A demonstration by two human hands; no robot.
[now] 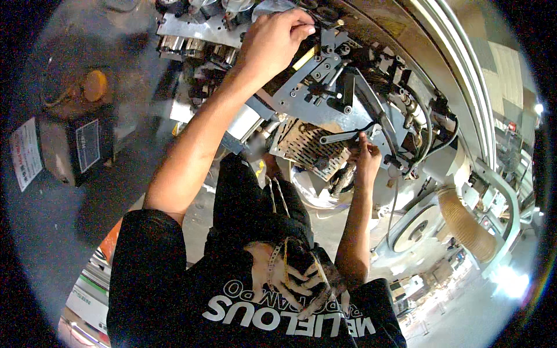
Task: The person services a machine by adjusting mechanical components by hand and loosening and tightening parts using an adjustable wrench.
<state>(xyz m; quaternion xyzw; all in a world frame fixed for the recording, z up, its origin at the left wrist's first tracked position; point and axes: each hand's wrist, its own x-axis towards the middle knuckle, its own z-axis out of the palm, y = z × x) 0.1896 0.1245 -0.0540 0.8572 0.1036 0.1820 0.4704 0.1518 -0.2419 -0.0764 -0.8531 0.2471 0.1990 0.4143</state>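
A machine with a grey metal plate full of levers, bolts and small linkages is in front of me. My left hand reaches to its far upper side, fingers curled and pinched together beside a bolt head; whatever they hold, if anything, is too small to make out. Lower on the right, my right hand is closed around a dark grey spanner. The spanner's ring end points left, over a slotted, dusty metal plate. Its other end lies against the machine's plate.
Cables and hoses loop down the machine's right side. A ribbed tan duct hangs farther right, beside a round wheel-like part. Shiny metal cylinders line the upper left. A dark box with labels stands at the left.
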